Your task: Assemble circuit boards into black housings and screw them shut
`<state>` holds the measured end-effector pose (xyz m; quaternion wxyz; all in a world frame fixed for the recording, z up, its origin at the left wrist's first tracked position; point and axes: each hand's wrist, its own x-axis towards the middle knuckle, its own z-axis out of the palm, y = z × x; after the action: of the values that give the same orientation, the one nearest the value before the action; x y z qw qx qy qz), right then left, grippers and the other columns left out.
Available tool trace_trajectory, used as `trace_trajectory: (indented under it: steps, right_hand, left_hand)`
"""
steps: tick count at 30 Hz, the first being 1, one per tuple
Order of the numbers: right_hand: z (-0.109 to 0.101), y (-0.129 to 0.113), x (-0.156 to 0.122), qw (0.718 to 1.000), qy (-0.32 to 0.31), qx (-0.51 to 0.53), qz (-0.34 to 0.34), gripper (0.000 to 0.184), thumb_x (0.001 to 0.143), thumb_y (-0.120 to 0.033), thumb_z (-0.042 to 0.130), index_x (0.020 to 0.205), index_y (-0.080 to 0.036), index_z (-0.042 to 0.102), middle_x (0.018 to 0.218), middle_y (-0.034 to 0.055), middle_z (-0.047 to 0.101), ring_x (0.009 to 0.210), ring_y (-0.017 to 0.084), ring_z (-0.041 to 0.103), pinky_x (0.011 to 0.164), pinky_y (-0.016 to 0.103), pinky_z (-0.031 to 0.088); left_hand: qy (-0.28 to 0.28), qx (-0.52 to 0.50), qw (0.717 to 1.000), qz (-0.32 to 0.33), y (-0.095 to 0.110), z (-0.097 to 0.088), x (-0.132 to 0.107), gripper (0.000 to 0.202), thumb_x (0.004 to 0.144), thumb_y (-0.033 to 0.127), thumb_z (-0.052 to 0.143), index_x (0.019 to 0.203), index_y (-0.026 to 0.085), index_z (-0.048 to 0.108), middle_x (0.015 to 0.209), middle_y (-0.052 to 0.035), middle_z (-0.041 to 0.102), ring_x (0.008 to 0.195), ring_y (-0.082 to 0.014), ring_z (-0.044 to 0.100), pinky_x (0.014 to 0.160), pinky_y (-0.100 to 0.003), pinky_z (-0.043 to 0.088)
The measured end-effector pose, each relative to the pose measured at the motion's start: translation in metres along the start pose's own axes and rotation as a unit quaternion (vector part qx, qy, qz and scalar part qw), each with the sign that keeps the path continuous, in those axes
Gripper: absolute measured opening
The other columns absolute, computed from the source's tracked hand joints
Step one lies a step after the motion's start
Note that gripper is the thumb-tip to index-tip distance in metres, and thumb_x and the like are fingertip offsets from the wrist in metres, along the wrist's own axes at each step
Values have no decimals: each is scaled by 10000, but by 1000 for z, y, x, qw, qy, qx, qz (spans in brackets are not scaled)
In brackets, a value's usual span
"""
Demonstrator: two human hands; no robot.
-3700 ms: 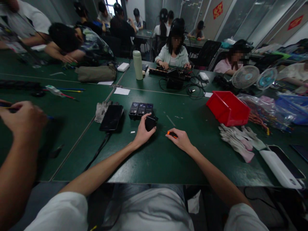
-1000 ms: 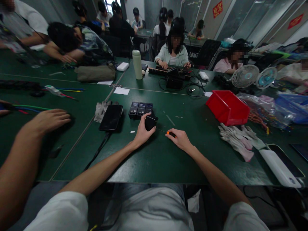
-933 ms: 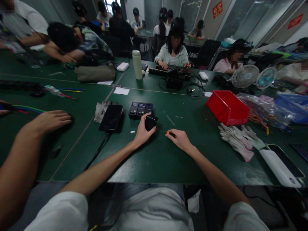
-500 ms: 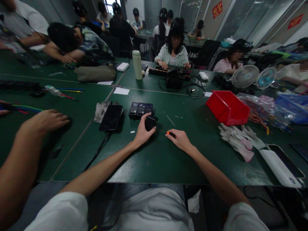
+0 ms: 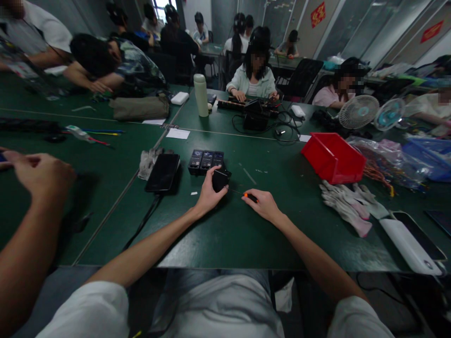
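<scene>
My left hand [image 5: 208, 195] is closed round a small black box-shaped device [image 5: 220, 179] standing on the green table [image 5: 232, 234]. My right hand [image 5: 265, 204] pinches a thin screwdriver with an orange and black handle [image 5: 248, 195]; its shaft points left at the device's lower side. Just behind the device lie three small dark modules in a row [image 5: 206, 159].
A black phone [image 5: 163, 172] with a cable and a grey glove [image 5: 148, 160] lie to the left. A red bin [image 5: 334, 158], white gloves [image 5: 348, 203] and a white power bank [image 5: 408, 245] are on the right. A neighbour's arm [image 5: 31, 206] is at the left; other people sit across.
My hands, the device and the screwdriver have stayed put. The neighbour's hand at the left lifted off the table and curled up.
</scene>
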<state>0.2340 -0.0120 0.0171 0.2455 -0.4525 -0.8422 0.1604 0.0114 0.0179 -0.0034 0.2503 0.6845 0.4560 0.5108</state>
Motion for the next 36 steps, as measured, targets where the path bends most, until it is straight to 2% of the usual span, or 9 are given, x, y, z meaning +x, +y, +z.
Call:
trace_trajectory:
  steps: [25, 36]
  right_hand:
    - [2, 1, 0, 1000, -8, -6, 5, 270, 934, -389, 492, 1003, -169, 633, 870, 53, 683, 727, 154, 624, 666, 260, 457]
    - [3, 1, -1, 1000, -9, -3, 6, 264, 933, -389, 495, 1015, -176, 627, 883, 57, 687, 747, 159, 637, 691, 275, 479]
  left_hand:
    - [-3, 5, 1000, 0, -1, 0, 0, 621, 755, 201, 626, 1311, 247, 351, 1290, -74, 481, 1165, -222, 510, 1029, -413, 397]
    - [1, 5, 1000, 5, -1, 0, 1, 622, 751, 201, 627, 1308, 250, 355, 1277, -75, 488, 1131, -217, 522, 1018, -415, 402]
